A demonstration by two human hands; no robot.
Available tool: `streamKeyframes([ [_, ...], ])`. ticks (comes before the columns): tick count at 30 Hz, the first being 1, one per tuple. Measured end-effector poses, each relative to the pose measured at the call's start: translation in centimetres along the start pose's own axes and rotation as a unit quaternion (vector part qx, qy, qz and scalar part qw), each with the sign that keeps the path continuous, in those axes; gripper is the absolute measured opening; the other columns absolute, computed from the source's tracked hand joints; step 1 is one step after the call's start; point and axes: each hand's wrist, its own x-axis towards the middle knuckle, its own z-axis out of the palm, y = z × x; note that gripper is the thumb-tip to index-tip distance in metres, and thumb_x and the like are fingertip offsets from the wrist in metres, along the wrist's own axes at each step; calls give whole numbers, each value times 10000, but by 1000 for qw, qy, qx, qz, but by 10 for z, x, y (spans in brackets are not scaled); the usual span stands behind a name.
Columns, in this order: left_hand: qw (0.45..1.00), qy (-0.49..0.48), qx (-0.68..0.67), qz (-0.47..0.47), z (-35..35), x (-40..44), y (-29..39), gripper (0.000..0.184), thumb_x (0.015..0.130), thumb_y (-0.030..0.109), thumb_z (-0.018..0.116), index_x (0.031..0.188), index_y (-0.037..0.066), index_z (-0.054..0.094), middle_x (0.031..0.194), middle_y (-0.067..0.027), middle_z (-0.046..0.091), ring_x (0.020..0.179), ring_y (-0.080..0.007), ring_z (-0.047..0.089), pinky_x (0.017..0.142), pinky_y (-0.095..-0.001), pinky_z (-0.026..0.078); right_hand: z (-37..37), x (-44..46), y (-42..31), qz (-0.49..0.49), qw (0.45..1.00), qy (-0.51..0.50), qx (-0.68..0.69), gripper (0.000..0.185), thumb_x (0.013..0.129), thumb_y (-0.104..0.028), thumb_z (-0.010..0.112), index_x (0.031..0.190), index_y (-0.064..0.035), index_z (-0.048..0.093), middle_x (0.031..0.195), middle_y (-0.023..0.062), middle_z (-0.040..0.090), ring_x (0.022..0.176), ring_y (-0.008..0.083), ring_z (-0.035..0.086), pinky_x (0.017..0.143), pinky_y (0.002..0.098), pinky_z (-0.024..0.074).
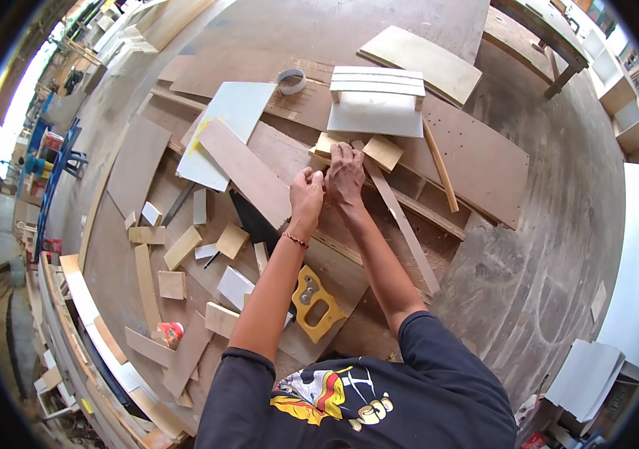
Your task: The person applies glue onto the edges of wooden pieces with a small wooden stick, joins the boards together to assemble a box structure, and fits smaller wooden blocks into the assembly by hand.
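Note:
My left hand is closed, thumb against curled fingers, and anything inside it is hidden. Right beside it, my right hand curls its fingers over the edge of a small pale wood block. Another square wood block lies just right of those fingers. Under and around the hands are brown plywood boards and a thin wood strip. A handsaw with a yellow handle rests between my forearms, its blade partly covered by my left arm.
Small wood offcuts are scattered to the left. A white slatted wooden piece and a roll of tape lie beyond the hands. A red-and-white packet sits lower left. At the upper right stands a wooden table.

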Motion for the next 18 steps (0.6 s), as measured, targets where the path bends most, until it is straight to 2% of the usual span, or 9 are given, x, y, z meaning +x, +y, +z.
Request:
streamKeyframes([
  [4, 998, -4, -66, -10, -1, -4, 11, 364, 917, 210, 546, 1150, -68, 506, 907, -74, 608, 760, -111, 582, 631, -255, 494, 0, -3, 4, -15, 997, 53, 46, 444, 706, -95, 598, 1141, -12, 558, 1146, 130, 561, 1034, 323, 516, 925, 380, 419],
  [7, 988, -31, -139, -65, -8, -15, 31, 404, 922, 271, 545, 1128, -74, 502, 932, -83, 601, 744, -113, 583, 639, -248, 493, -19, -21, -6, -58, 989, 105, 87, 416, 702, -66, 598, 1115, -17, 577, 1121, 135, 576, 1026, 321, 524, 919, 387, 427],
  [9, 990, 26, -135, 18, -17, -18, 33, 463, 916, 334, 549, 1122, -78, 499, 983, -92, 588, 787, -128, 583, 672, -240, 485, -28, -39, -14, -124, 976, 113, 139, 421, 684, -22, 610, 1104, -17, 578, 1111, 138, 580, 1018, 318, 527, 903, 394, 443],
  [10, 991, 117, -47, 34, -20, -21, 31, 466, 900, 319, 572, 1118, -88, 507, 1052, -148, 579, 911, -201, 581, 787, -290, 469, -31, -48, -17, -152, 968, 112, 169, 432, 663, 22, 614, 1092, -22, 580, 1097, 138, 584, 1020, 317, 526, 890, 404, 455],
  [11, 991, 117, -47, 32, -26, -26, 30, 466, 900, 319, 572, 1118, -88, 507, 1052, -148, 579, 911, -201, 581, 787, -290, 469, -34, -59, -20, -151, 968, 110, 168, 432, 663, 22, 614, 1092, -22, 580, 1097, 138, 584, 1020, 317, 526, 890, 404, 455],
  [13, 932, 235, 179, 212, -33, -42, 43, 464, 880, 276, 590, 1139, -97, 492, 1100, -200, 561, 1033, -277, 543, 889, -355, 423, -39, -81, -30, -203, 952, 100, 205, 405, 648, 25, 633, 1047, -22, 586, 1079, 128, 578, 1007, 320, 524, 880, 401, 456],
  [14, 925, 239, 202, 214, -34, -53, 53, 436, 858, 204, 592, 1151, -100, 485, 1118, -231, 544, 1075, -318, 521, 936, -386, 388, -38, -91, -31, -203, 952, 98, 206, 405, 648, 25, 633, 1047, -22, 586, 1079, 128, 578, 1007, 320, 524, 880, 401, 456],
  [16, 922, 228, 224, 218, -39, -57, 49, 419, 853, 184, 589, 1150, -94, 489, 1109, -223, 549, 1069, -315, 526, 931, -383, 393, -36, -109, -33, -228, 942, 11, 245, 447, 615, 32, 650, 1052, -14, 566, 1071, 128, 544, 1033, 335, 496, 894, 394, 453],
  [18, 920, 211, 243, 221, -41, -59, 45, 370, 834, 127, 590, 1137, -69, 513, 1092, -206, 561, 1048, -303, 541, 920, -371, 406, -39, -124, -34, -246, 933, -15, 262, 456, 613, 26, 655, 1056, -15, 558, 1071, 126, 537, 1040, 335, 490, 896, 393, 450],
])
